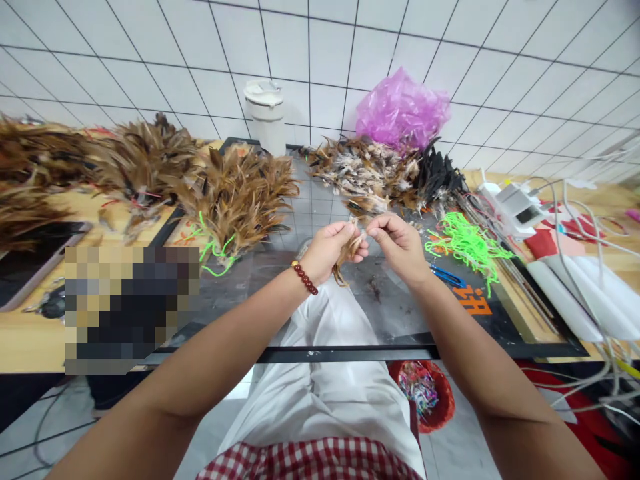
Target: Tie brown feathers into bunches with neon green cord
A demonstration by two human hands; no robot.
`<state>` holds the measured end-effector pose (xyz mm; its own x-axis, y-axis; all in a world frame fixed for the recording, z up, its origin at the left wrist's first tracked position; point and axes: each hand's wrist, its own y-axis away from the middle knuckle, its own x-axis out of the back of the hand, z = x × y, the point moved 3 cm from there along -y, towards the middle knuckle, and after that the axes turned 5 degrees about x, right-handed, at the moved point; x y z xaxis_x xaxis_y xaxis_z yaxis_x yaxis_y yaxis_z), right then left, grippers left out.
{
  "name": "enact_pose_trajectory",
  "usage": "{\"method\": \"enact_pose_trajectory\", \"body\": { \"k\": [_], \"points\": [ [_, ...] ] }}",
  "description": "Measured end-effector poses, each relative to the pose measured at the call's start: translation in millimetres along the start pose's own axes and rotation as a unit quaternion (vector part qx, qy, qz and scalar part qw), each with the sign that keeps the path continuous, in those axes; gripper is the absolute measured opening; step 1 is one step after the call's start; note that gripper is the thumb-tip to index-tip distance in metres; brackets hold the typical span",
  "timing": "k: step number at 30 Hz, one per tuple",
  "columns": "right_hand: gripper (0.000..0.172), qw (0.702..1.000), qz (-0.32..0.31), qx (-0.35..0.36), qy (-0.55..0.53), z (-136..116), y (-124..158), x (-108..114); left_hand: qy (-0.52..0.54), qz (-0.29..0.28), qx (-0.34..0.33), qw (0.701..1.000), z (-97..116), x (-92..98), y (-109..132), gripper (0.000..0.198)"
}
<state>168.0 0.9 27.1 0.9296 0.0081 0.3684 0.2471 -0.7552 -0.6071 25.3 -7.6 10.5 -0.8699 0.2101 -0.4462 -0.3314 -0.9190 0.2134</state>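
My left hand [327, 250], with a dark red bead bracelet at its wrist, is closed around a small bunch of brown feathers [342, 267]. The feather tips hang down below the fingers, and the pale quill ends point up. Close by on the right, my right hand [400, 245] makes a pinch beside the quill ends; whatever lies between its fingertips is too small to make out. Behind both hands lies a heap of mixed brown, white and black feathers [367, 170]. A big pile of brown feathers [245, 193] spreads to the left, with green strings [215, 257] at its base.
Bright green cords [463, 243] and a blue tool [447, 275] lie right of my hands. A white tumbler [266, 117] and a purple plastic bag [403, 110] stand by the tiled wall. White cables and chargers [520, 203] crowd the right. A red basket [443, 407] is below the table.
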Motion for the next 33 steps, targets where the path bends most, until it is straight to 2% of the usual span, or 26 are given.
{"method": "enact_pose_trajectory", "body": {
  "k": [4,9,12,14,16,18,20,22,26,29,31,33],
  "points": [
    [0.016,0.998,0.006,0.035,0.045,-4.3,0.7,-1.4,-0.021,-0.021,0.018,0.999,-1.3,-2.4,0.9,0.021],
    [0.018,0.997,0.012,0.035,0.065,-6.2,0.5,-2.3,-0.038,-0.048,0.010,0.998,-2.9,-4.2,1.4,0.020],
    [0.017,0.999,0.038,-0.012,0.024,1.1,-0.4,-0.1,-0.036,-0.050,-0.003,0.998,-1.9,-3.0,1.3,0.021],
    [0.027,0.996,0.042,-0.070,-0.045,8.4,-0.9,0.5,-0.033,-0.054,-0.005,0.998,-1.4,-2.3,1.1,0.022],
    [0.035,0.986,0.009,-0.119,-0.118,12.8,-1.0,-1.9,-0.023,-0.062,0.002,0.998,-1.7,-2.1,0.8,0.024],
    [0.036,0.974,-0.037,-0.142,-0.171,12.6,-0.6,-5.9,-0.014,-0.068,0.013,0.998,-2.8,-2.2,0.5,0.025],
    [0.032,0.968,-0.055,-0.145,-0.197,9.9,0.1,-9.0,-0.013,-0.071,0.024,0.997,-4.5,-2.3,0.3,0.026],
    [0.028,0.967,-0.045,-0.142,-0.207,7.5,0.8,-10.3,-0.021,-0.080,0.034,0.996,-6.3,-2.6,0.3,0.025],
    [0.031,0.962,-0.030,-0.163,-0.216,8.3,2.8,-9.9,0.002,-0.109,0.074,0.991,-8.9,-4.2,1.0,0.026],
    [0.029,0.970,-0.024,-0.151,-0.188,9.2,3.0,-9.0,0.029,-0.123,0.112,0.986,-11.3,-6.0,2.2,0.029],
    [0.027,0.977,-0.022,-0.130,-0.166,8.6,2.1,-9.5,0.019,-0.108,0.102,0.989,-12.3,-6.4,2.1,0.026],
    [0.026,0.982,-0.030,-0.114,-0.147,8.5,0.2,-8.9,-0.014,-0.078,0.058,0.995,-11.7,-5.5,1.2,0.023]
  ]
}}
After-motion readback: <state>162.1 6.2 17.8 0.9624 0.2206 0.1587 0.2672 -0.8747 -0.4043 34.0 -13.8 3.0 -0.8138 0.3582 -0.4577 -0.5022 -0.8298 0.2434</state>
